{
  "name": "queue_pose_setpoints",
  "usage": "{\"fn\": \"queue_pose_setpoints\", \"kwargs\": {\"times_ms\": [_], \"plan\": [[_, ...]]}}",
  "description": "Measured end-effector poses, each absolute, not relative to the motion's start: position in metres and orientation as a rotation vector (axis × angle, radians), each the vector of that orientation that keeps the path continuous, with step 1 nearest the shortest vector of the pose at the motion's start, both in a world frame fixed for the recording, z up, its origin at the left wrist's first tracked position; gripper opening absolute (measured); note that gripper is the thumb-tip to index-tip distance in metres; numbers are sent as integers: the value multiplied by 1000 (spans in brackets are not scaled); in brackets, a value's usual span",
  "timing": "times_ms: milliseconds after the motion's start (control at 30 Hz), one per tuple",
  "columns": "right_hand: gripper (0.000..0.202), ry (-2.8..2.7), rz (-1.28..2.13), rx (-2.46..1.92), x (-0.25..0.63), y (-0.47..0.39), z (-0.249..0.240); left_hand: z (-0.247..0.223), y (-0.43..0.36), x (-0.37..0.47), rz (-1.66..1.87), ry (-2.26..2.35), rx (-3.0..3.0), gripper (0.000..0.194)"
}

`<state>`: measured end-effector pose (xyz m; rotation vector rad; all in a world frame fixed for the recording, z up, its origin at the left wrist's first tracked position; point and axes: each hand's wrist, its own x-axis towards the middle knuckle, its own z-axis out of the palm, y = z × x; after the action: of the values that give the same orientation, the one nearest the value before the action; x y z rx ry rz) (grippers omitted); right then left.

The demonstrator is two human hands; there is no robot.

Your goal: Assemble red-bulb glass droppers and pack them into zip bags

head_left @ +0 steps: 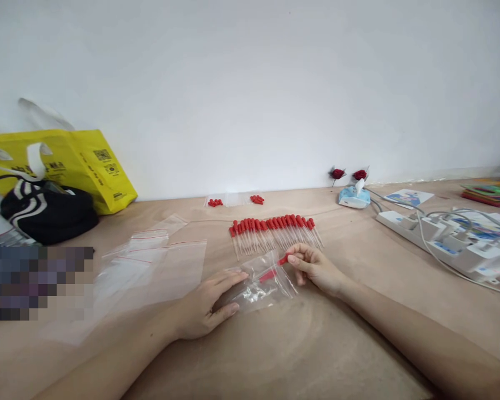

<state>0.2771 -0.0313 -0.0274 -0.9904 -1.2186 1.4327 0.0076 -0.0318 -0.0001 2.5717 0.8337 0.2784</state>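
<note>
Clear plastic bag (pixel 252 295) lies between the parted left fingers (pixel 232 276) and right fingers (pixel 303 250) pinched on a red bulb (pixel 283 259).

At left, a yellow bag (pixel 114 186) behind a black, white-striped bundle (pixel 62 215); at right, two red roses (pixel 338 174) near a blue tissue pack (pixel 353 199), a white power strip (pixel 390 220) and stacked colorful sheets (pixel 485 195).

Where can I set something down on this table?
Bare tabletop shows between left forearm and right forearm, and between red-topped droppers and power strip. Crowded: left, with clear bags; right, around that strip.
</note>
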Motion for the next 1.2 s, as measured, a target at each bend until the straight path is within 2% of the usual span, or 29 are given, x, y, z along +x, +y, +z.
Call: {"fn": "queue_pose_setpoints", "kwargs": {"times_ms": [233, 533, 767, 900, 1033, 1133, 1200], "plan": [[23, -1703, 957, -1085, 281, -26, -30, 1, -33, 9, 283, 845, 2586, 46], [19, -1897, 842, -1063, 270, -22, -32, -3, -30, 8, 316, 751, 2596, 46], [34, -1834, 887, -1299, 263, -13, -38, -4, -27, 8, 298, 730, 2601, 45], [36, -1875, 1091, -1203, 268, -15, -37, -5, -28, 8, 290, 756, 2589, 45], [47, -1927, 1231, -1186, 273, -17, -30, -4, -28, 8, 268, 776, 2581, 45], [46, -1916, 1232, -1176, 282, -17, -25, -3, -28, 8, 274, 789, 2572, 45], [39, -1822, 1110, -1221, 293, -13, -23, -2, -29, 8, 283, 792, 2572, 44]]}}
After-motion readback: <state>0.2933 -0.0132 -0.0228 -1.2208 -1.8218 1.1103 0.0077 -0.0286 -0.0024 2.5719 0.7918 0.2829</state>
